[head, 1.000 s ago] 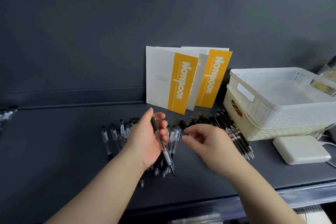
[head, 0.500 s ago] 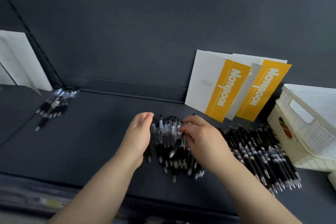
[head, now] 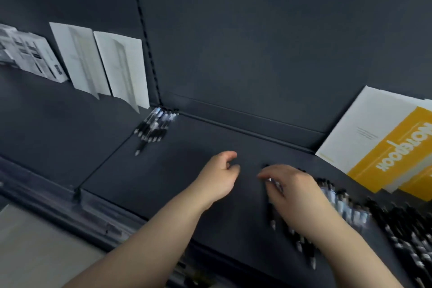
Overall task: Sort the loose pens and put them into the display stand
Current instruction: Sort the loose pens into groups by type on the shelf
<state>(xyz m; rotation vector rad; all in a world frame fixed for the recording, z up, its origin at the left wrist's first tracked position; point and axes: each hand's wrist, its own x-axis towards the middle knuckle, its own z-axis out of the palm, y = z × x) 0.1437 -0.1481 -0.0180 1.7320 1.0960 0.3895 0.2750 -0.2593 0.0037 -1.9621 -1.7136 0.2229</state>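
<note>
Loose black pens with clear barrels [head: 341, 203] lie in a blurred heap on the dark display shelf [head: 163, 182], partly hidden under my right hand. A denser row of black pens [head: 406, 229] runs off the right edge. A small group of pens [head: 154, 125] lies in the shelf's back left corner. My right hand [head: 299, 192] hovers over the heap, its fingers curled round one pen [head: 271, 213] that points toward me. To the left of it, my left hand [head: 219, 175] hangs above bare shelf with loosely curled fingers that hold nothing.
Yellow and white notebooks [head: 383, 147] lean on the back wall at the right. White cards [head: 121, 65] and printed boxes [head: 30, 54] stand on the neighbouring shelf at the left. A slotted upright [head: 145, 37] divides the two bays. The shelf's front lip [head: 93, 213] runs diagonally below my arms.
My view has swung left, so the baskets are out of sight and the left bay shows. My left hand has come off the pen heap; my right hand still works among the pens.
</note>
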